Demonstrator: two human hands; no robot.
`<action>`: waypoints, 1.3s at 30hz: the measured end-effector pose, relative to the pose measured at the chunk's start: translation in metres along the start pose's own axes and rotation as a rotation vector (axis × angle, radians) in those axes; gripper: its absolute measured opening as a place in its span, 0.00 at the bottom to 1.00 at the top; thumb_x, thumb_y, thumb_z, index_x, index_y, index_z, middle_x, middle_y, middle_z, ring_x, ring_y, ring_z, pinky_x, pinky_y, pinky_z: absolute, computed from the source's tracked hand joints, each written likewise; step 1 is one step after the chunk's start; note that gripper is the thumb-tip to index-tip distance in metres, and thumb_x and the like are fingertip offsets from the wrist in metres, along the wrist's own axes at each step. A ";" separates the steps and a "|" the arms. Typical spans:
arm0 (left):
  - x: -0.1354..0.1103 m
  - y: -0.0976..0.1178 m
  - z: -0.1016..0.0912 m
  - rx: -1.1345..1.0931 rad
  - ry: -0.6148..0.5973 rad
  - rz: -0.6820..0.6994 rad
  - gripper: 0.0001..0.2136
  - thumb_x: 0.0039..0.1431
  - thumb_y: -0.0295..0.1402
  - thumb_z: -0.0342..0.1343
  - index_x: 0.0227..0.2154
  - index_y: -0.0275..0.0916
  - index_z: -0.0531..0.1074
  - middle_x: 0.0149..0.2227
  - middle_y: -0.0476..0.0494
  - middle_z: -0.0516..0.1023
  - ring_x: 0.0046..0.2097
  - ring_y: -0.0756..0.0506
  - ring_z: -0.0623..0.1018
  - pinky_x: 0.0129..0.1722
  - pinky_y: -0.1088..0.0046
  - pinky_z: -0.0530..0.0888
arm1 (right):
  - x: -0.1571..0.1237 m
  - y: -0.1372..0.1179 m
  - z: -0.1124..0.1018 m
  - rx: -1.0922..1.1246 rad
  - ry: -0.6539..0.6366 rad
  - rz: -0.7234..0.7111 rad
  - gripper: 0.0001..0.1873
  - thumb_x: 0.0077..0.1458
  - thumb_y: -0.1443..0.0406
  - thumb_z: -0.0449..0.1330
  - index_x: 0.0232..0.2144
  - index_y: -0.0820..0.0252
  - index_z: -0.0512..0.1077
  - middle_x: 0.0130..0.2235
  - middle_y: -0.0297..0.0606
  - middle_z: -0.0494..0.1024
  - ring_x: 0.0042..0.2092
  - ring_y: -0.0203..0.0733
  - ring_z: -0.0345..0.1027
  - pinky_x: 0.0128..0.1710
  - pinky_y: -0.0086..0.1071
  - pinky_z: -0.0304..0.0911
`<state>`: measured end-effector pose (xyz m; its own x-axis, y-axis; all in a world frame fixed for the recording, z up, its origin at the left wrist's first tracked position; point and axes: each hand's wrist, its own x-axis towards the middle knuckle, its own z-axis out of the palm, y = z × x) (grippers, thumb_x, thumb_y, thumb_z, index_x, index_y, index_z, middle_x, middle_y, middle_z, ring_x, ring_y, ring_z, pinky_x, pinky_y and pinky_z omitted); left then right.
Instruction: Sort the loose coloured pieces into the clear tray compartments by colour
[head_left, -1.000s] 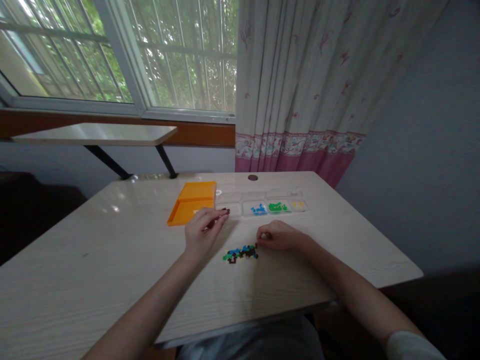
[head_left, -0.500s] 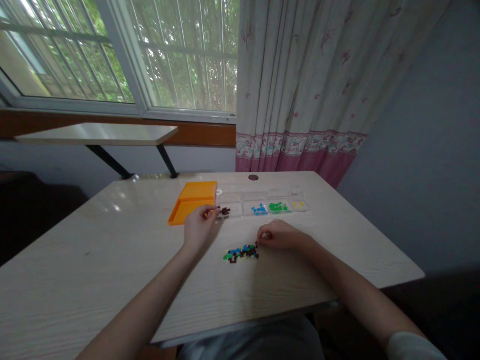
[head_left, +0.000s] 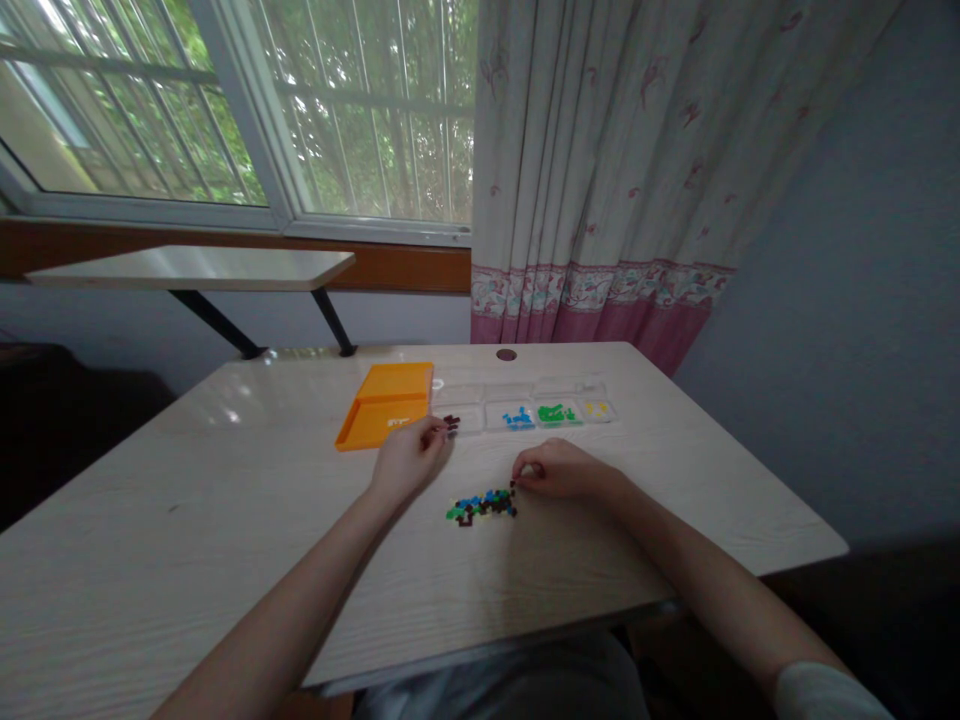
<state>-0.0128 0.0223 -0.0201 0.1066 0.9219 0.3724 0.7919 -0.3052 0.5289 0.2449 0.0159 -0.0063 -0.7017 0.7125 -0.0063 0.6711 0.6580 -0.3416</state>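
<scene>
My left hand [head_left: 409, 460] rests on the table with its fingers curled, fingertips at the leftmost compartment of a clear divided tray [head_left: 525, 413], where dark brown pieces [head_left: 451, 423] lie. Whether the fingers hold a piece is hidden. My right hand [head_left: 559, 468] is closed in a pinch at the right end of a small pile of mixed pieces [head_left: 482, 505], blue, green and dark brown. The tray's other compartments hold blue pieces [head_left: 517, 419], green pieces [head_left: 556, 412] and yellow pieces [head_left: 596, 408].
An orange flat box [head_left: 384, 405] lies left of the clear tray. The pale wooden table [head_left: 187, 520] has a round cable hole [head_left: 506, 354] near its far edge. Behind stand a window, a second small table [head_left: 195, 268] and a patterned curtain [head_left: 600, 170].
My left hand reached a little further toward the orange box and tray, then came back slightly; its fingertips now sit at the dark brown pieces. My right hand stays at the pile.
</scene>
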 end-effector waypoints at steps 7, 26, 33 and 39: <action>-0.012 0.018 0.007 -0.078 -0.248 0.222 0.11 0.54 0.32 0.46 0.33 0.38 0.73 0.28 0.45 0.76 0.29 0.50 0.73 0.28 0.78 0.66 | -0.001 -0.001 0.001 0.034 0.003 -0.026 0.10 0.49 0.63 0.57 0.35 0.56 0.74 0.23 0.31 0.73 0.25 0.32 0.63 0.26 0.23 0.52; -0.016 0.034 0.015 -0.139 -0.304 0.262 0.11 0.53 0.38 0.51 0.36 0.40 0.73 0.18 0.53 0.66 0.22 0.53 0.65 0.22 0.81 0.59 | 0.017 -0.009 0.026 0.479 0.204 0.033 0.12 0.56 0.61 0.48 0.32 0.63 0.67 0.25 0.30 0.63 0.27 0.32 0.55 0.27 0.24 0.51; -0.016 0.035 0.014 -0.171 -0.278 0.293 0.10 0.54 0.36 0.50 0.34 0.39 0.74 0.20 0.52 0.69 0.22 0.53 0.65 0.22 0.81 0.59 | 0.019 -0.009 0.028 0.700 0.163 0.048 0.12 0.55 0.60 0.50 0.31 0.64 0.67 0.26 0.31 0.65 0.28 0.32 0.56 0.29 0.25 0.54; -0.017 0.034 0.015 -0.174 -0.257 0.307 0.11 0.55 0.38 0.50 0.34 0.39 0.74 0.20 0.52 0.68 0.22 0.54 0.65 0.22 0.81 0.59 | 0.020 -0.008 0.030 0.763 0.151 0.038 0.14 0.54 0.57 0.51 0.31 0.64 0.68 0.26 0.31 0.66 0.28 0.32 0.57 0.29 0.25 0.54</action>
<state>0.0212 0.0002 -0.0198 0.4845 0.8050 0.3424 0.5894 -0.5896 0.5523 0.2180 0.0175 -0.0318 -0.6043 0.7929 0.0785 0.3051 0.3212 -0.8965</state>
